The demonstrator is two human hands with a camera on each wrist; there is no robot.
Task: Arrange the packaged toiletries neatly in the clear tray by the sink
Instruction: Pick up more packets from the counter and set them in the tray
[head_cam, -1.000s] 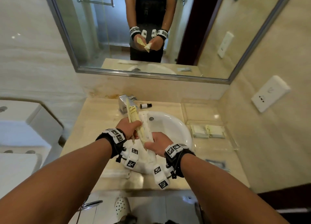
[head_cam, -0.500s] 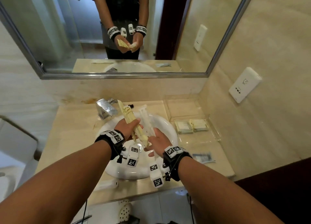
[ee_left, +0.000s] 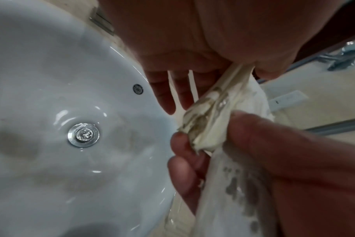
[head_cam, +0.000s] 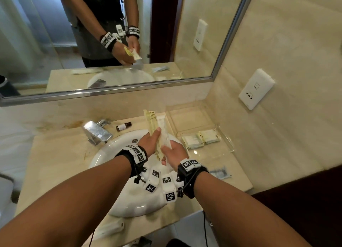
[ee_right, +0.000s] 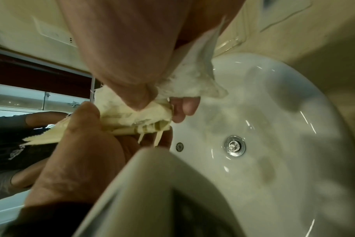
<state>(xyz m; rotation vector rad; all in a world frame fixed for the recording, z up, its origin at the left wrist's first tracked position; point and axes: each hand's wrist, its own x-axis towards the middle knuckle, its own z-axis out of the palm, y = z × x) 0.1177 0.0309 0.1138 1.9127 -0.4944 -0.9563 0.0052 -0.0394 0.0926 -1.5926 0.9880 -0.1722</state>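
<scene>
Over the sink, my left hand (head_cam: 150, 142) grips a long yellow packet (head_cam: 150, 119) that points up and away. Against its right side lies a long white packet (head_cam: 162, 126), and my right hand (head_cam: 171, 152) grips its lower end. In the left wrist view the yellow packet (ee_left: 207, 118) is pinched at its end by the right hand's thumb and fingers, with the white packet (ee_left: 233, 189) below it. The right wrist view shows the yellow packet (ee_right: 130, 115) and the white packet (ee_right: 192, 81) squeezed together. The clear tray (head_cam: 190, 117) stands at the right of the basin and holds two small flat packets (head_cam: 200, 139).
A white basin (head_cam: 114, 150) with a chrome faucet (head_cam: 97, 131) lies under my hands. A small brown bottle (head_cam: 123, 126) lies behind it. A grey sachet (head_cam: 220, 173) sits on the counter's front right and a long white packet (head_cam: 109, 228) at the front left. Wall socket (head_cam: 256, 88) at right.
My head has turned to the right, so the tray sits nearer the middle of the view. The two long packets have closed together side by side, and both hands have shifted right.
</scene>
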